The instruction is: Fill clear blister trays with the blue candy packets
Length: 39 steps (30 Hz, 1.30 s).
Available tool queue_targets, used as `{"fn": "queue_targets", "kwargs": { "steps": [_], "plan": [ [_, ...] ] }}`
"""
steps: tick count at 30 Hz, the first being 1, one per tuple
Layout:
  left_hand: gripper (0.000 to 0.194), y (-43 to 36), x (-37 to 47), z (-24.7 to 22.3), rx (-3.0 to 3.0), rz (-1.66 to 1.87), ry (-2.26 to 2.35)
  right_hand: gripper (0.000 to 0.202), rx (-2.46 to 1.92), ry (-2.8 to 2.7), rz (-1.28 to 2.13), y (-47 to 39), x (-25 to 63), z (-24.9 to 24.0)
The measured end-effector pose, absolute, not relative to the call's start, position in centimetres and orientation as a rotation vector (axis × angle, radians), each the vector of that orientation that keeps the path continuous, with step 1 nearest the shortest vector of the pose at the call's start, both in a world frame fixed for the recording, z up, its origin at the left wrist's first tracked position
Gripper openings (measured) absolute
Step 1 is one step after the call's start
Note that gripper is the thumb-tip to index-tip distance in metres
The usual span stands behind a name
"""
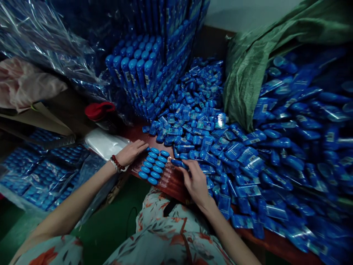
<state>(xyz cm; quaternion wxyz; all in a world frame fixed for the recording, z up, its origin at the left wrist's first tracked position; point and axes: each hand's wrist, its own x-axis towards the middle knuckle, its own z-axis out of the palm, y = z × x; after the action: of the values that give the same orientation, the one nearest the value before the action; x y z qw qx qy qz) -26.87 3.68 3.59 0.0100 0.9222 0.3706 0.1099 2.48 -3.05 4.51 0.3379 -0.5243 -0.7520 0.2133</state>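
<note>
Two rows of small blue bottles or containers (151,160) stand close together, rounded ends up, in front of me. Beside them on the right, a clear plastic moulded tray (164,176) shows its bare part on the reddish-brown tabletop (176,184). My left hand (132,151), a beaded bracelet at its wrist, reaches to the far left corner of the rows; its fingers are stretched out and hold nothing I can see. Between the thumb and fingers of my right hand (194,178) is a blue bottle (179,163), lying tilted just right of the rows.
A large heap of loose blue bottles (209,136) spreads across the right, spilling from a green sack (248,77). Stacked packs of bottles (135,62) rise at the back. White plastic sheets (103,143), a red-lidded object (99,110) and wrapped packs (38,169) are on the left.
</note>
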Motion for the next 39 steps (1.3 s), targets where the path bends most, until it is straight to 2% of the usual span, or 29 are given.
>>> {"fn": "queue_targets", "kwargs": {
  "steps": [9, 16, 22, 27, 34, 39],
  "plan": [
    [0.029, 4.8, -27.4, 2.9, 2.812, 0.467, 1.072, 0.028, -1.417, -2.322, 0.451, -1.5, 1.0, 4.2],
    [0.035, 4.2, -27.4, 2.3, 2.741, 0.465, 1.159, 0.021, -1.371, -2.072, 0.577, -0.2, 2.4, 5.0],
    [0.031, 4.1, -26.8, 2.2, 2.766, 0.480, 1.191, 0.028, -1.643, -2.566, 0.452, 0.1, 0.6, 5.9],
    [0.031, 3.5, -26.8, 1.8, 2.738, 0.480, 1.233, 0.038, -1.632, -2.854, 0.362, 0.7, -1.1, 7.4],
    [0.030, 3.5, -26.1, 0.9, 2.669, 0.686, 1.251, 0.037, -1.664, -2.704, 0.288, 0.7, -1.0, 6.2],
    [0.037, 3.4, -26.6, 2.4, 2.713, 0.478, 1.253, 0.034, -1.630, -2.511, 0.238, 0.1, 1.6, 6.8]
  ]
}}
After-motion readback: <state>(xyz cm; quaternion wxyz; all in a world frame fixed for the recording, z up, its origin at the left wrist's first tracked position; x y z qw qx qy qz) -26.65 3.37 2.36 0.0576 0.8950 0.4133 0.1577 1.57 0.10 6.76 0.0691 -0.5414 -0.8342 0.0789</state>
